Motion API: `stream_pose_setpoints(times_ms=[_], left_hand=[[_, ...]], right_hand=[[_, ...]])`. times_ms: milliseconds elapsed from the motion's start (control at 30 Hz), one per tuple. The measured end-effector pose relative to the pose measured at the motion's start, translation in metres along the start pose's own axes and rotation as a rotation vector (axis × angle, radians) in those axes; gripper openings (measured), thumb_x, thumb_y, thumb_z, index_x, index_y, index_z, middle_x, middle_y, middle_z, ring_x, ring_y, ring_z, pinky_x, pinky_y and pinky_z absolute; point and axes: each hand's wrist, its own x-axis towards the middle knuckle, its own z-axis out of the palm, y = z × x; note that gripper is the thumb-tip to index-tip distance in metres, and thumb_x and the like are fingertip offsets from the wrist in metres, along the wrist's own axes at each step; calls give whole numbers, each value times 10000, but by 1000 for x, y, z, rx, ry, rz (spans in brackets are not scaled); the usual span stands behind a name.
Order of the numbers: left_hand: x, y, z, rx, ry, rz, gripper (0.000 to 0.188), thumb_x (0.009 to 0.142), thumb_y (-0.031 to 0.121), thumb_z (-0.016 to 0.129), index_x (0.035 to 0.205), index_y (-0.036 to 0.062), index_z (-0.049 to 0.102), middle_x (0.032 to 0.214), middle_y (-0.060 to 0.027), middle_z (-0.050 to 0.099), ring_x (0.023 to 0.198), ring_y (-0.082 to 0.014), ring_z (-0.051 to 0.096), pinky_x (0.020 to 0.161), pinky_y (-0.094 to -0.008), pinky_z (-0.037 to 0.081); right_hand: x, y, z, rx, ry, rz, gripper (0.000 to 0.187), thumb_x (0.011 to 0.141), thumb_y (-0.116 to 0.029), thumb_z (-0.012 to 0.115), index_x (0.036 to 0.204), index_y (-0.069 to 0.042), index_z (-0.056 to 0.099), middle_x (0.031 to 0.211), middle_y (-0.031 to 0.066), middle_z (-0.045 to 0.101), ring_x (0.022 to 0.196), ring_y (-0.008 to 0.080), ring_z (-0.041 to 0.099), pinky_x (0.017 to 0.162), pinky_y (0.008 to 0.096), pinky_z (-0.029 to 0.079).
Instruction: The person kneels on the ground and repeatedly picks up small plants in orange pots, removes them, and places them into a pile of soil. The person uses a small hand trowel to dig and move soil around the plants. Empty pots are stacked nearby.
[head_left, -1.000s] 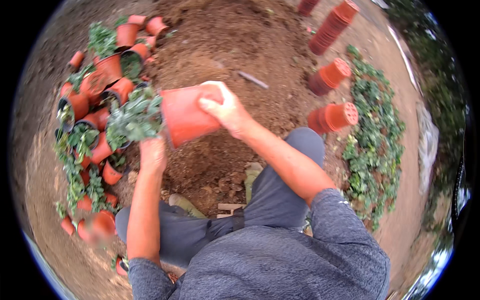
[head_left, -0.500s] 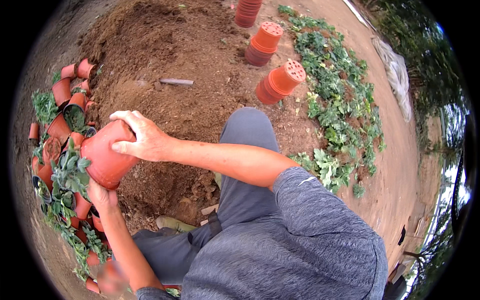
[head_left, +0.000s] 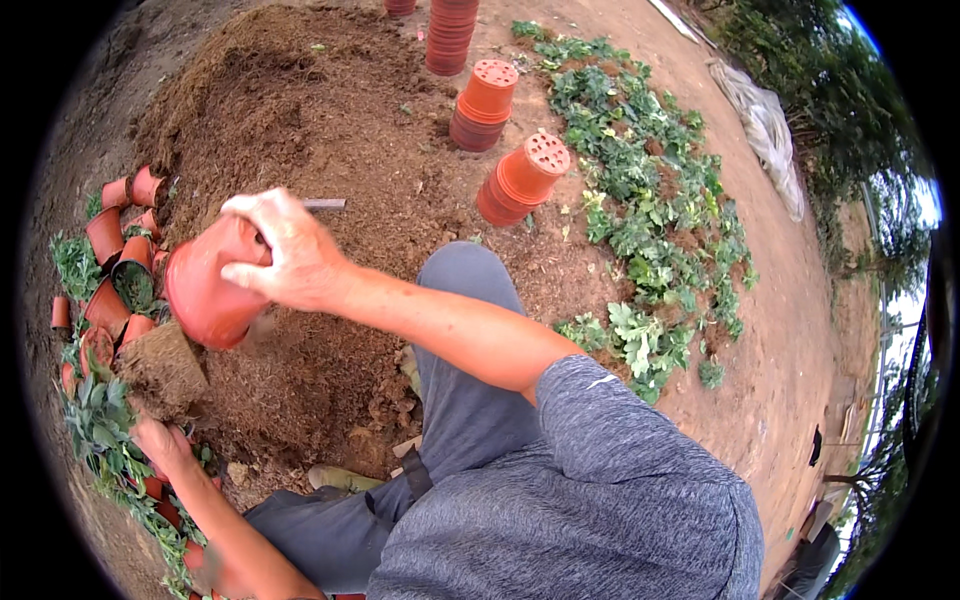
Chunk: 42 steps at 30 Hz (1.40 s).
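This is an outdoor plant nursery or growing plot on bare earth [head_left: 780, 380]. A mound of loose soil [head_left: 300, 110] rises at upper left, stacked red pots [head_left: 518, 185] stand at upper centre, and leafy plants [head_left: 645, 215] spread right of them. Trees [head_left: 800, 95] edge the upper right.

left fingers [head_left: 150, 434] half lost in the plant [head_left: 97, 415], held pot [head_left: 212, 285] hiding its insides, farthest pot stack [head_left: 400, 6] chopped up top
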Motion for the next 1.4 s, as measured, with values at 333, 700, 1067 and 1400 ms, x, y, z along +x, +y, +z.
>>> stream_pose_setpoints(times_ms=[333, 700, 1067, 1400], left_hand=[[-14, 2, -5, 583, 40, 459, 395, 921, 154, 629, 1256, -41, 549, 1312, -112, 567, 1148, -248, 504, 1034, -382, 335], [-28, -11, 9, 534, -42, 249, 396, 913, 139, 631, 1262, -29, 550, 1260, -89, 587, 1101, -205, 537, 972, -328, 393], [-42, -10, 10, 499, -111, 306, 399, 908, 110, 633, 1265, -43, 541, 1277, -97, 581, 1118, -207, 538, 997, -343, 386], [-34, -22, 10, 322, -154, 279, 361, 889, 67, 629, 1225, -30, 543, 1249, -105, 580, 1103, -210, 542, 992, -350, 397]], right_hand=[[28, 56, -246, -1264, -59, 287, 610, 799, -440, 702, 1336, -223, 512, 1312, 158, 507, 1177, 330, 518, 947, 441, 491], [-55, 238, -308, -1258, -144, 818, 887, 696, -514, 754, 1448, -302, 334, 1432, 154, 341, 1272, 434, 387, 980, 529, 443], [-121, 174, -301, -1112, -453, 385, 809, 616, -373, 795, 1355, -316, 472, 1300, 137, 453, 1157, 385, 482, 903, 481, 511], [-149, 114, -257, -1253, -271, 202, 652, 686, -253, 792, 1284, -220, 535, 1260, 129, 518, 1157, 321, 501, 869, 471, 479]])
